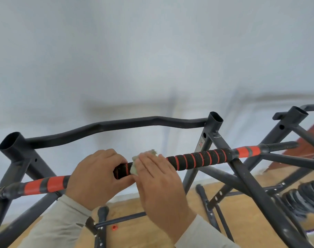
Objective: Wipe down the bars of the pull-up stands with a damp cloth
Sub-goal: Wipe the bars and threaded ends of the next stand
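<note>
I see my left hand (97,178) clenched round the spongy black foam sleeve, ringed in red, of the near pull-up bar (197,159); my right hand (158,183) lies flat, fingers straight, pressing a pale, frayed cloth (136,165) onto that bar just beside the left; bare foam runs free rightward to the grey steel upright (204,140); a bent matte bar (117,126) sits behind, well apart.

A single head-worn wide-angle view looks forward and down from close above the near padded bar (197,161), which crosses the frame from lower left to upper right. A pale wall (152,51) fills the far half, blurred, perhaps by head motion; wooden floor (143,235) shows below.
</note>
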`<state>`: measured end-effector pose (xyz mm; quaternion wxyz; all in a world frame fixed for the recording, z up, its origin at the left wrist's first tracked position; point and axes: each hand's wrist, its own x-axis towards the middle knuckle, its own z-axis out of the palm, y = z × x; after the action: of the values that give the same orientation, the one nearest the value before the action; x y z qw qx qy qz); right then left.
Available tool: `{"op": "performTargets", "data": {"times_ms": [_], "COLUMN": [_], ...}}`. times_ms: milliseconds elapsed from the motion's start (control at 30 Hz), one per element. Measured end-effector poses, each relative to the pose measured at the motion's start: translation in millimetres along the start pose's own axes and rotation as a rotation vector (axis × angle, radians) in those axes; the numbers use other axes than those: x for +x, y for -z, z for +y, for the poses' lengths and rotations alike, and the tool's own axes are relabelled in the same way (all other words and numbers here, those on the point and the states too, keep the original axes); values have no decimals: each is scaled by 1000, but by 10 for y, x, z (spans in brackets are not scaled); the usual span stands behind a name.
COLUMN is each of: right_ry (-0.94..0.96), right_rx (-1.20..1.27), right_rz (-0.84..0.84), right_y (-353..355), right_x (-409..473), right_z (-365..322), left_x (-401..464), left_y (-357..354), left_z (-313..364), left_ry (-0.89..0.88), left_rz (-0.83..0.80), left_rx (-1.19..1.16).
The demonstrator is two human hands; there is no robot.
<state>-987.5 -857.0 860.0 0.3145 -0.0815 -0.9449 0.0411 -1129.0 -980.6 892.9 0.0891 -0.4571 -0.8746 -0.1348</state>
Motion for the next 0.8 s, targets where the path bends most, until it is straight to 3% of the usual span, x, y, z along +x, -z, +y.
{"op": "performTargets", "data": {"times_ms": [100,167,300,400,600,733,800], "right_ry": [123,107,-138,-273,-124,31,2], "right_rx": [-90,-190,-370,-341,85,-18,-133], "right_rz": [-70,-108,-136,-64,-2,-135,-221], "right_y": [178,347,693,647,56,246,437], "right_x": [-116,-225,-297,-242,82,47,-57], "right_z": [415,697,1039,933,13,308,677], "left_x": [-7,0,11,6,1,4,7], "left_y": [7,14,10,-1,-7,5,-6], "left_z": [-3,-1,-2,-6,-20,-22,-29], "left_ry": [2,5,10,8,-16,-11,-7], "left_rz": [6,5,-10,11,26,12,1], "left_rx": [-6,-6,-16,-18,-17,-25,-25]}}
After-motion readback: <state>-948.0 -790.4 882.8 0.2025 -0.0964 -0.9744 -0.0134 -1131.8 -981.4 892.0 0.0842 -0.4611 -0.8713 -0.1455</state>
